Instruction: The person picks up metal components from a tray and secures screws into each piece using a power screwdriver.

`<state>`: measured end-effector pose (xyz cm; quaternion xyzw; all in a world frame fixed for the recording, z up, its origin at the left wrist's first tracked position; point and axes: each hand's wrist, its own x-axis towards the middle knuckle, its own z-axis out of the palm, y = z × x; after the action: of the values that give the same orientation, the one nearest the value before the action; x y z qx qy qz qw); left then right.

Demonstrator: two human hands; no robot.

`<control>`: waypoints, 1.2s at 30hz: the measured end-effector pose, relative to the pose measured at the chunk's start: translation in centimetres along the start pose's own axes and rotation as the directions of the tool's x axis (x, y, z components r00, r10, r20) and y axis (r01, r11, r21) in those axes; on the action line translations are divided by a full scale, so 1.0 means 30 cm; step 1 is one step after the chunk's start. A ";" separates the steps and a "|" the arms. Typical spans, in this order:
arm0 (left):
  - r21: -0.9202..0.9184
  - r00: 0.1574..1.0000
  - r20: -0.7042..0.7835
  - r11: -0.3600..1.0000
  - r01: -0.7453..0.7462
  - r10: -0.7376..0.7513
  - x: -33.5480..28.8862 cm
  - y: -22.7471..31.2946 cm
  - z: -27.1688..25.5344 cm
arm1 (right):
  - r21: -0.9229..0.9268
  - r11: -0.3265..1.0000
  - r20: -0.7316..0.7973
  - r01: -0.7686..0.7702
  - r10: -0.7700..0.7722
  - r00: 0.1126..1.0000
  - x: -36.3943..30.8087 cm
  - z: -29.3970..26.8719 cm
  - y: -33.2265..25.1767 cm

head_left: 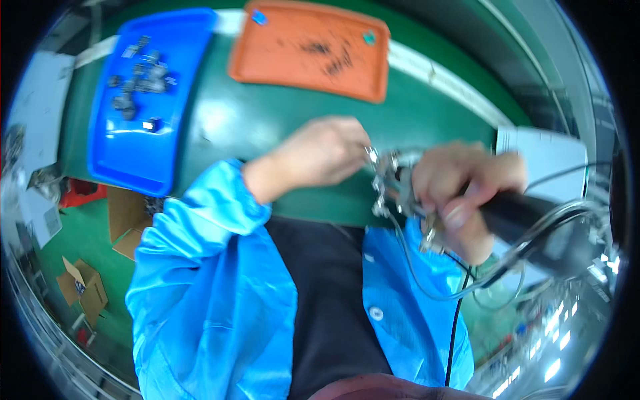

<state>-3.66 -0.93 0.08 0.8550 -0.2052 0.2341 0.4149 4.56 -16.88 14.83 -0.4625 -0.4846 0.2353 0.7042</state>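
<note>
My right hand (pixel 463 193), smeared by motion, wraps round a hand-held power tool (pixel 533 227) with a black, thick cylindrical body. Silver metal fittings (pixel 383 180) stick out at its front end, and a clear hose runs from it. Close to those fittings, my left hand (pixel 323 150) has its fingers curled and pinched together. Whatever lies between those fingertips is too small and blurred to make out. Both hands are above the near part of the green table (pixel 240 113).
A blue tray (pixel 180 100) with several dark small parts stands at the left. Behind the hands lies an orange tray (pixel 293 63) with small black pieces. A white box-like unit (pixel 547 157) is at the right. Cardboard boxes (pixel 93 290) sit on the floor. A black cable (pixel 455 333) hangs near my body.
</note>
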 end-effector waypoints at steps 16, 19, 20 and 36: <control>0.630 0.792 -0.535 0.486 0.605 -0.293 -0.359 0.071 -0.651 | -0.079 0.952 -0.213 0.295 -0.305 0.928 -0.063 -0.163 -0.083; 0.550 0.704 -0.608 0.445 0.707 -0.367 -0.461 0.059 -0.717 | 0.001 0.942 -0.184 0.334 -0.328 0.926 -0.061 -0.171 -0.088; 0.461 0.654 -0.658 0.488 0.741 -0.373 -0.455 0.048 -0.720 | -0.021 0.943 -0.129 0.333 -0.333 0.934 -0.055 -0.189 -0.093; 0.475 0.809 -0.360 0.655 0.588 -0.465 0.211 -0.889 -0.554 | -0.041 0.979 -0.237 0.200 -0.204 0.950 -0.050 -0.141 -0.048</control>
<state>12.15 26.69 -3.59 0.9310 0.1761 0.2402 0.2110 7.58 -20.52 14.97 -0.4414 -0.4428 0.1004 0.7740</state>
